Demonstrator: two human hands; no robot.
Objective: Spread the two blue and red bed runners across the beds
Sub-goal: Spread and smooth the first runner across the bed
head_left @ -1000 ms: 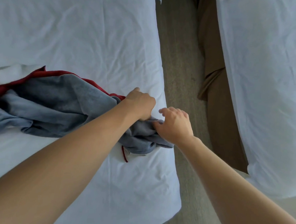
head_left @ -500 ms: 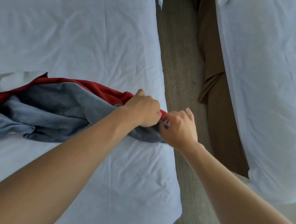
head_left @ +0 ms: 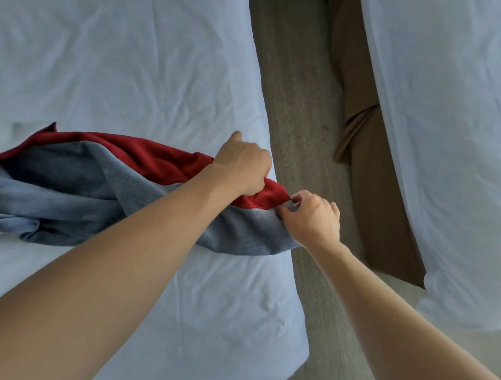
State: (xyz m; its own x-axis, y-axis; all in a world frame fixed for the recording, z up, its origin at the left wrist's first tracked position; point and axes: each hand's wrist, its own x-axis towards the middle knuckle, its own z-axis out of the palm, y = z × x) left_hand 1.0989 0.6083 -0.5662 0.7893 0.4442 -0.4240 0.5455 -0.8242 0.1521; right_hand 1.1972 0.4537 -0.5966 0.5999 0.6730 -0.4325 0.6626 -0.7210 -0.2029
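Observation:
A blue and red bed runner (head_left: 92, 187) lies crumpled across the left bed (head_left: 133, 67), which has a white sheet. Its red side shows along the far edge and its grey-blue side nearer me. My left hand (head_left: 243, 166) grips the red part near the bed's right edge. My right hand (head_left: 311, 216) pinches the runner's end corner, where red meets blue, just past the mattress edge. Only one runner is in view.
A second white bed (head_left: 449, 142) stands at the right, with a brown bed skirt (head_left: 369, 167) hanging along its near side. A strip of grey-brown carpet (head_left: 300, 105) runs between the two beds.
Both hands have pulled the runner's end rightwards to the bed's edge. More of the red side now shows, and the right hand has shifted to pinch the corner.

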